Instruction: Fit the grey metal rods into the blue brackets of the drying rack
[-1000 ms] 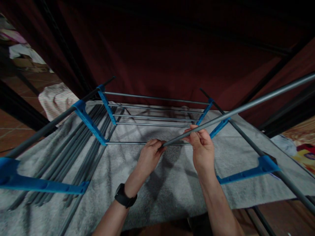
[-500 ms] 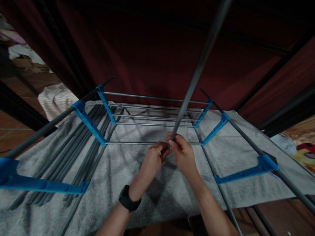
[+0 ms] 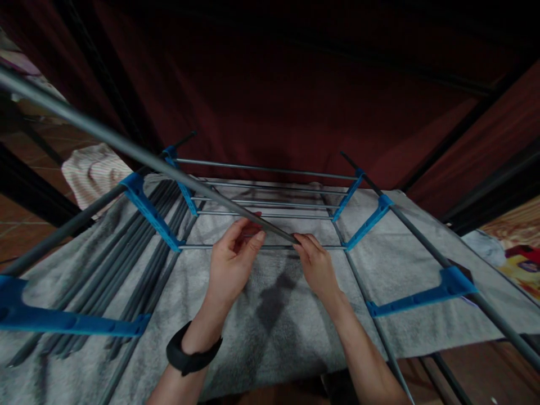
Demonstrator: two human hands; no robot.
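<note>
A long grey metal tube (image 3: 139, 149) slants across the view, from the upper left down to my hands. My right hand (image 3: 317, 267) is closed on the tube's lower end, pinching it between thumb and fingers. My left hand (image 3: 234, 256), with a black band (image 3: 192, 349) on its wrist, is loosely closed around the tube a little further up, its fingertips partly behind it. Beyond both hands stands a rack of grey tubes with blue plastic brackets; a crossbar (image 3: 202, 246) runs just behind my hands between the left bracket (image 3: 152, 214) and the right bracket (image 3: 368, 224).
Several loose grey tubes (image 3: 112, 270) lie at the left on a grey towel (image 3: 202, 332). Larger blue brackets flank me at the near left (image 3: 71, 319) and near right (image 3: 422, 295). A dark red curtain (image 3: 270, 107) hangs behind the rack. Striped cloth (image 3: 95, 174) lies at the left.
The tube has swung from leaning up and right to slanting up and left. My left hand has moved left along it, away from my right hand, which stays at the lower end.
</note>
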